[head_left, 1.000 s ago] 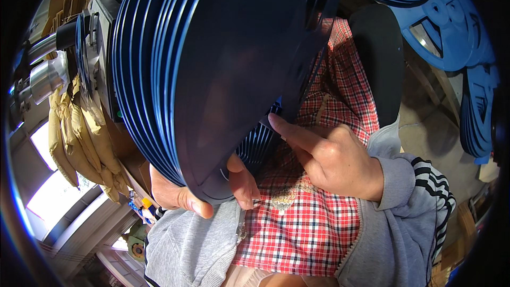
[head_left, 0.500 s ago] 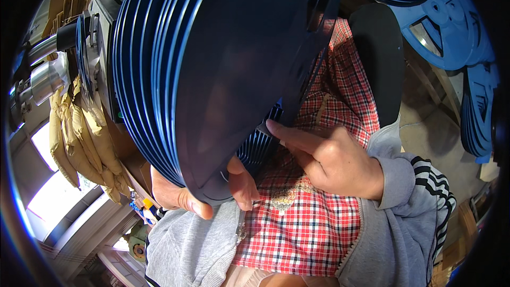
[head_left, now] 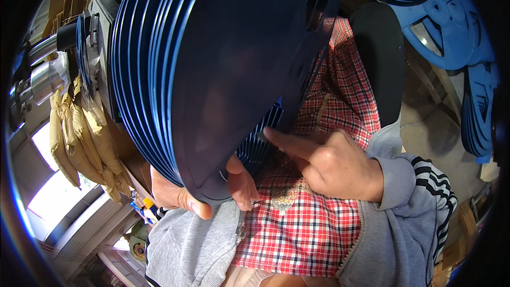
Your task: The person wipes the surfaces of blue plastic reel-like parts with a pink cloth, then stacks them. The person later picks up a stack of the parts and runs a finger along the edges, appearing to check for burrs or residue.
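A stack of dark blue plastic reel discs (head_left: pixel 223 74) stands on edge in front of me. My left hand (head_left: pixel 212 194) grips its near rim, with the thumb outside and the fingers in a cut-out. At the slotted opening on the right side of the stack, my right hand (head_left: pixel 329 165) is closed with its index finger stretched forward. A small thin grey blade-like piece (head_left: pixel 261 135) shows at that fingertip, beside the edge of the opening. Its other end is hidden by the fingers.
Lighter blue reel discs (head_left: pixel 446 32) lie in piles at the far right. A black padded seat-like shape (head_left: pixel 377 64) is beside my lap. At left are a machine with a metal shaft (head_left: pixel 48 77) and several tan sacks (head_left: pixel 79 138). A red plaid apron (head_left: pixel 297 228) covers my lap.
My right fingertip and the small grey piece have moved slightly down and left along the opening. The disc stack has tilted a little to the left; my left hand keeps its grip.
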Demonstrator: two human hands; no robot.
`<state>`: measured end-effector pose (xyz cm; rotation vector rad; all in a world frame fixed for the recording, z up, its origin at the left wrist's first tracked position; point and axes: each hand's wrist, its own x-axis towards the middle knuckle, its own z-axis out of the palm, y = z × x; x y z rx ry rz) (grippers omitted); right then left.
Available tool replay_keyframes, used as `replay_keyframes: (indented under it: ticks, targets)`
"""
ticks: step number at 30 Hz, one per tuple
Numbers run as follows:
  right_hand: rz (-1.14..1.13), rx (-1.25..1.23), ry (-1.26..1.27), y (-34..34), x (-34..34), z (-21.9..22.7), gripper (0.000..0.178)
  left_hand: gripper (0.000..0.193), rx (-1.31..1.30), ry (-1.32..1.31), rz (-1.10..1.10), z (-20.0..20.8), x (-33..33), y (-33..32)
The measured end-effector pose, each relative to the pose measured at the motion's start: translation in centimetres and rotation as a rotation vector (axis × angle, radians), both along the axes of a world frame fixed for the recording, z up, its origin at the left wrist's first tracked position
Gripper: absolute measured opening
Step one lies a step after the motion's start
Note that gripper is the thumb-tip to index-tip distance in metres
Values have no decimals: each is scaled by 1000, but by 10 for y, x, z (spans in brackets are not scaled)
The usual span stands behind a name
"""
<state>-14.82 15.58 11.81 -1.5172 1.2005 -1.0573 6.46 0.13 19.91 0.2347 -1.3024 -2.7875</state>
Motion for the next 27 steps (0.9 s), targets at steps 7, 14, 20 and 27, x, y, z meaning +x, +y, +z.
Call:
replay_keyframes:
  ticks: [7,14,20,27]
  targets:
    - [-112,24,-72,-2,2,1,53,65,-31,33,4,3,-2,1]
    - [-30,-3,-59,-1,2,1,58,64,-12,14,23,3,-1,0]
    - [-99,-15,-35,-7,5,-6,70,67,-33,-3,-11,3,-6,-4]
    - [-69,2,-46,-7,3,-1,67,68,-66,38,-22,8,-1,1]
